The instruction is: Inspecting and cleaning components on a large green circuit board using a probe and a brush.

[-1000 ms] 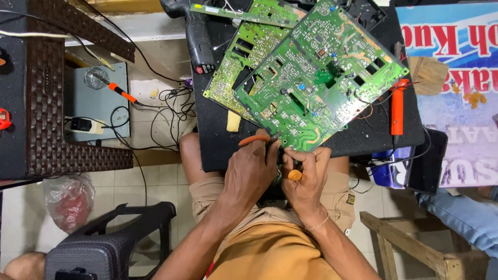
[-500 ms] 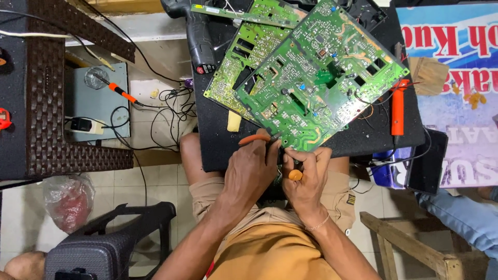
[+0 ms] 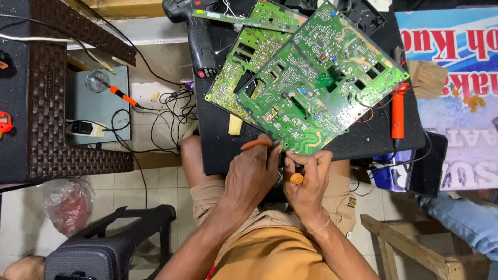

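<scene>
A large green circuit board (image 3: pixel 321 78) lies tilted on a black work surface (image 3: pixel 218 140) across my lap, partly over a second green board (image 3: pixel 244 67). My left hand (image 3: pixel 254 173) is closed around an orange-handled tool (image 3: pixel 255 144) at the near edge of the top board. Right beside it, my right hand (image 3: pixel 306 179) grips a small tool with a round orange end (image 3: pixel 296 178). Both hands almost touch each other. What lies between them is hidden.
A black power drill (image 3: pixel 194 31) and a narrow green board strip (image 3: pixel 238 19) lie at the surface's far edge. An orange probe (image 3: pixel 398 111) rests at its right. An orange-handled soldering iron (image 3: pixel 119 94), tangled wires (image 3: pixel 166 111), a woven table (image 3: pixel 49 103) and a black chair (image 3: pixel 109 243) stand left.
</scene>
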